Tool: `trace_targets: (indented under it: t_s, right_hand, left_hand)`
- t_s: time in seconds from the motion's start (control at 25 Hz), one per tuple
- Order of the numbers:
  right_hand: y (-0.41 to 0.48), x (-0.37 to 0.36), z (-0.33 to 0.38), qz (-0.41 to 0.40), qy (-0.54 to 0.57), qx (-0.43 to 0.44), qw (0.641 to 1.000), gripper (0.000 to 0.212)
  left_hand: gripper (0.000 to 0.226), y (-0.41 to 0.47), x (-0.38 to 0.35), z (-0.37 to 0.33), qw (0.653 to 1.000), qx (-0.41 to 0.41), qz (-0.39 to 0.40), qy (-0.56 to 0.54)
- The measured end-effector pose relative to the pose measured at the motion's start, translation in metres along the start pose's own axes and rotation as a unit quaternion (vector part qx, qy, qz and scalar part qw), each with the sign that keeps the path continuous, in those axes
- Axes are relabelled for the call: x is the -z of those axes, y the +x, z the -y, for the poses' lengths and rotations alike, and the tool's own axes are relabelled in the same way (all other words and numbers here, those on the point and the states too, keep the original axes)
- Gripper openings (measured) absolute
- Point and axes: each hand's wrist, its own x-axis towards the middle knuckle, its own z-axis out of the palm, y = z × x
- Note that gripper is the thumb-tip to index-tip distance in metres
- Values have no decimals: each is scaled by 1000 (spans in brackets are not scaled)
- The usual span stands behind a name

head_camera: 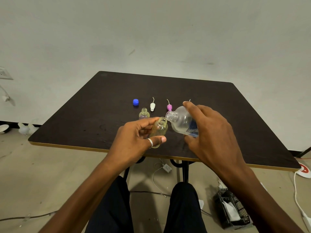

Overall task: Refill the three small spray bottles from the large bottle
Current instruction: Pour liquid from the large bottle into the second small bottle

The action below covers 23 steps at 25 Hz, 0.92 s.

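Head view. Left hand [134, 140] wraps a small yellowish spray bottle [159, 130], uncapped, thumb and fingers pinching its body above the near edge of the dark table [235, 115]. Right hand [213, 132] grips the large clear bottle [182, 121], tilted with its open neck just beside the small bottle's mouth (liquid flow cannot be told). Second open small bottle [144, 113] stands behind. Blue cap [135, 102], white sprayer top [152, 106] and pink sprayer top [169, 107] lie further back.

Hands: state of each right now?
Left hand: closed around a small yellowish bottle, uncapped.
Right hand: closed around the large clear bottle, tipped toward the small one's mouth.
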Motion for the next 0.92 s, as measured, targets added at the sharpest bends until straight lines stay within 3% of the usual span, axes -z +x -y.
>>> trace_targets:
  t_s: [0.92]
  right_hand:
    - [1, -1, -3, 8, -43, 5, 999, 82]
  left_hand:
    - [52, 1, 1, 7, 1000, -7, 14, 15]
